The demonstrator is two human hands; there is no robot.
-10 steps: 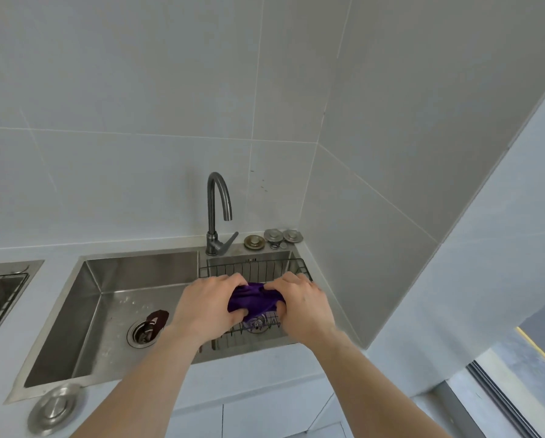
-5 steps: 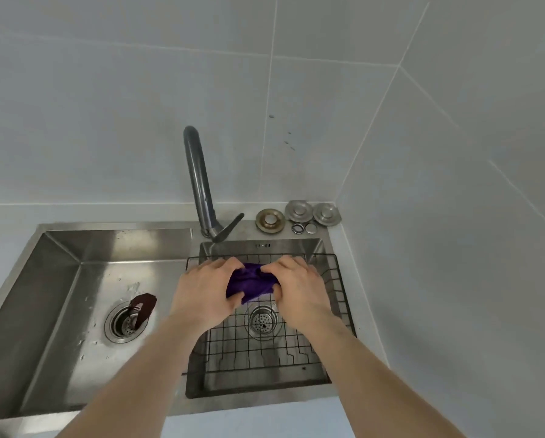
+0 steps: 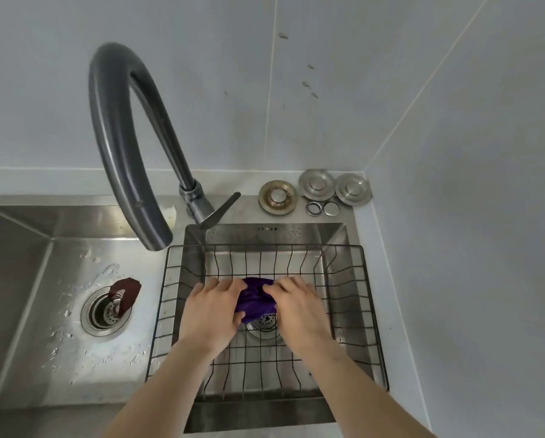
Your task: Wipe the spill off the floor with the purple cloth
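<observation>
Head view: we see both bare hands bunching a small crumpled purple cloth (image 3: 254, 301) between them over the right basin of a double stainless steel sink (image 3: 18, 279). Left hand (image 3: 212, 314) has its fingers curled onto the cloth's left side, right hand (image 3: 296, 309) has its fingers curled onto the right side; both are clamped on the cloth, knuckles up. The cloth sits inside a black wire rack basket (image 3: 364, 311) that drops into the right basin, and hangs just above the round perforated drain strainer (image 3: 264, 324) of that basin. We can't tell if the cloth touches the rack floor.

Left basin is wet with droplets, with a round metal drain (image 3: 102, 312) and a dark brown scrap (image 3: 124, 294) lying on its rim. A dark grey curved gooseneck tap (image 3: 122, 147) arches from the back ledge, spout ending over the divider between basins, flat lever (image 3: 222, 208) pointing right. On the grey bench (image 3: 364, 222) behind the right basin: a brass-toned ring flange (image 3: 277, 196), two round steel stopper caps (image 3: 334, 188) side by side, two small metal rings (image 3: 323, 208) in front of them. Pale grey tiled wall (image 3: 328, 74) behind and to the right.
</observation>
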